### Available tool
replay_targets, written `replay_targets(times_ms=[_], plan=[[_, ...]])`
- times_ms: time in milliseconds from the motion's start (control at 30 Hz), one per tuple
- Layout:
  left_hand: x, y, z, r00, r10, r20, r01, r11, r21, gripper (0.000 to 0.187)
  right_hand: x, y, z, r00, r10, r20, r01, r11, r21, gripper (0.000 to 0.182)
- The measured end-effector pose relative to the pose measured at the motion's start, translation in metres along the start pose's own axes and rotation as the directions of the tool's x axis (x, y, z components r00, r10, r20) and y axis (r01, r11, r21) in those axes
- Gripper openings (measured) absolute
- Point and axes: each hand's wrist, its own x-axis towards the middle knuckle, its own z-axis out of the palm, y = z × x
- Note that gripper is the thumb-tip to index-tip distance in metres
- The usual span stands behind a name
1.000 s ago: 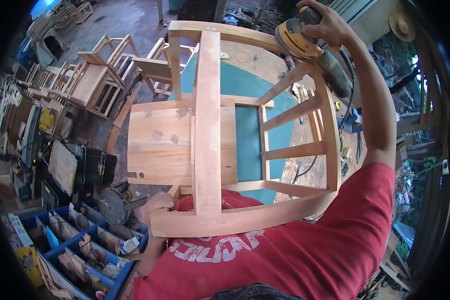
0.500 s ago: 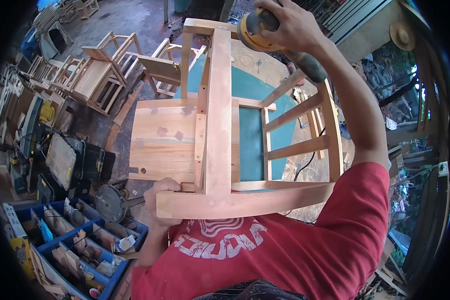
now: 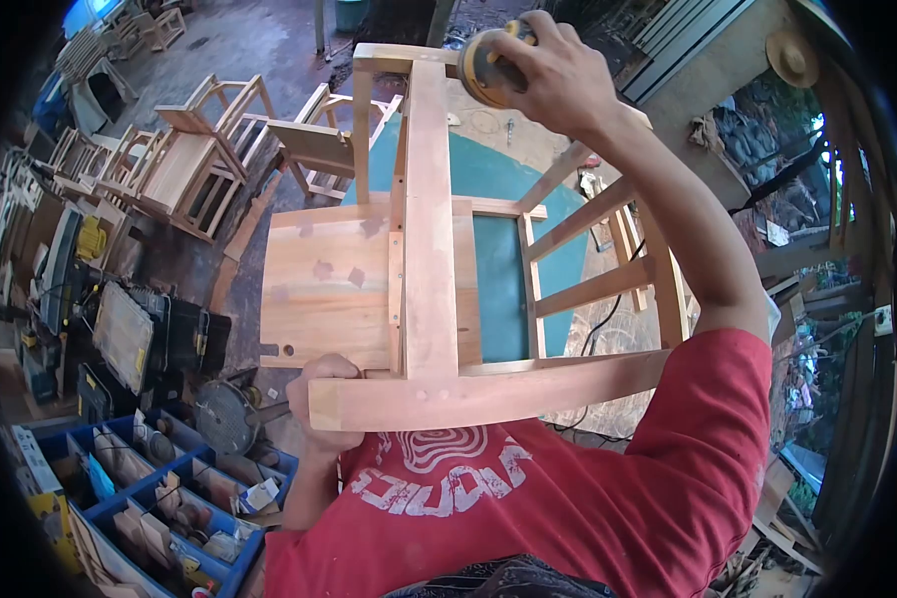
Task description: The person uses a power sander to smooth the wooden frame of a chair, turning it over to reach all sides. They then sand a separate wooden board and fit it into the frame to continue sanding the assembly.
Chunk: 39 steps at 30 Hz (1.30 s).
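A pale wooden chair frame point(image 3: 430, 219) lies on its side on a green-topped table point(image 3: 498, 164), its flat wooden panel point(image 3: 324, 284) to the left and its slats to the right. My left hand point(image 3: 321, 399) grips the near left corner of the frame, with some fingers hidden behind the wood. At the far side, my right hand point(image 3: 558, 75) is wrapped round a yellow and black power sander point(image 3: 486, 70). The sander stands on edge against the far end of the frame, right of the upright board.
Other wooden chairs point(image 3: 184, 169) stand on the floor at the upper left. Blue compartment trays point(image 3: 184, 463) with wood pieces and tools are at the lower left, below black cases point(image 3: 159, 329). A black cable point(image 3: 608, 319) runs beneath the slats.
My right hand has moved slightly left with the sander, which has turned so its body is less visible. The view has shifted a little. My left hand keeps its hold on the corner.
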Motion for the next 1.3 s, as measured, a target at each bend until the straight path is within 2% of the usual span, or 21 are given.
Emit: replay_targets(times_ms=[67,100,167,200,267,300,367,400,533,600,667,767,833,867,900,967,1033,1100,1167,1233,1300], plan=[[0.000,0.000,-0.004,0.999,-0.010,0.036,0.010,1.000,0.002,0.050,-0.004,0.013,-0.001,0.993,0.111,0.031,-0.112,0.993,0.042,0.057],[-0.001,0.000,-0.005,0.999,-0.015,0.041,0.015,1.000,0.001,0.050,-0.006,0.020,-0.003,0.988,0.147,0.041,-0.149,0.988,0.034,0.067],[0.003,-0.001,-0.007,0.992,0.019,0.125,-0.018,1.000,-0.009,0.054,0.001,0.018,-0.026,0.976,0.217,0.032,-0.219,0.956,0.195,0.052],[0.004,-0.002,-0.008,0.991,0.016,0.135,-0.015,1.000,-0.013,0.054,0.007,0.022,-0.030,0.973,0.226,0.037,-0.229,0.954,0.191,0.052],[0.004,-0.003,-0.007,0.984,0.056,0.168,-0.044,0.996,-0.072,0.059,0.021,0.038,-0.029,0.909,0.374,0.184,-0.404,0.899,0.170,0.057],[0.004,-0.002,-0.006,0.982,0.057,0.182,-0.043,0.996,-0.082,0.059,0.026,0.048,-0.030,0.903,0.387,0.186,-0.417,0.895,0.159,0.057],[0.004,-0.003,0.001,0.995,0.073,0.074,-0.072,0.997,-0.019,0.064,0.033,0.066,-0.029,0.788,0.488,0.377,-0.579,0.794,0.184,0.064],[0.003,-0.004,0.003,0.994,0.074,0.084,-0.071,0.997,-0.035,0.064,0.033,0.070,-0.030,0.743,0.530,0.410,-0.624,0.770,0.135,0.070],[0.000,-0.007,0.004,0.998,0.062,0.025,-0.059,0.994,-0.094,0.069,0.017,0.079,-0.022,0.666,0.653,0.361,-0.719,0.691,0.075,0.072],[0.000,-0.011,0.001,0.998,0.046,0.034,-0.041,0.991,-0.128,0.072,0.005,0.075,-0.026,0.573,0.750,0.331,-0.811,0.576,0.101,0.071],[0.000,-0.017,-0.007,0.982,0.118,0.150,-0.100,0.987,-0.126,0.074,-0.006,0.066,-0.027,0.531,0.793,0.297,-0.845,0.519,0.126,0.070],[-0.001,-0.016,-0.006,0.982,0.074,0.172,-0.039,0.980,-0.195,0.075,-0.019,0.078,-0.021,0.464,0.848,0.255,-0.886,0.446,0.128,0.070],[0.001,-0.012,-0.006,0.981,0.063,0.183,-0.025,0.979,-0.204,0.074,-0.040,0.112,0.008,0.420,0.863,0.283,-0.904,0.424,0.049,0.081],[0.002,-0.011,-0.007,0.980,0.054,0.192,-0.012,0.977,-0.214,0.074,-0.053,0.138,0.024,0.498,0.816,0.294,-0.866,0.454,0.208,0.092],[0.001,-0.012,-0.007,0.981,0.057,0.186,-0.015,0.975,-0.220,0.074,-0.056,0.137,0.023,0.503,0.814,0.289,-0.863,0.461,0.204,0.092],[0.000,-0.014,-0.008,0.977,0.052,0.207,0.000,0.970,-0.243,0.072,-0.054,0.138,0.023,0.532,0.824,0.198,-0.847,0.509,0.157,0.078],[0.008,-0.005,-0.005,0.979,0.043,0.200,-0.001,0.979,-0.203,0.066,-0.043,0.126,0.018,0.544,0.808,0.228,-0.839,0.525,0.141,0.077],[0.015,0.001,-0.007,0.982,0.028,0.187,0.000,0.989,-0.151,0.060,-0.033,0.116,0.019,0.642,0.737,0.213,-0.765,0.634,0.116,0.076],[0.021,0.001,-0.009,0.960,0.119,0.254,-0.090,0.988,-0.122,0.047,-0.013,0.111,0.023,0.674,0.706,0.220,-0.736,0.669,0.106,0.077],[0.024,0.000,-0.008,0.967,0.111,0.228,-0.083,0.988,-0.127,0.045,0.008,0.098,0.018,0.809,0.527,0.260,-0.574,0.802,0.164,0.086],[0.026,0.000,-0.009,0.973,0.100,0.209,-0.074,0.989,-0.131,0.043,0.034,0.078,0.018,0.833,0.470,0.293,-0.531,0.829,0.177,0.082]])
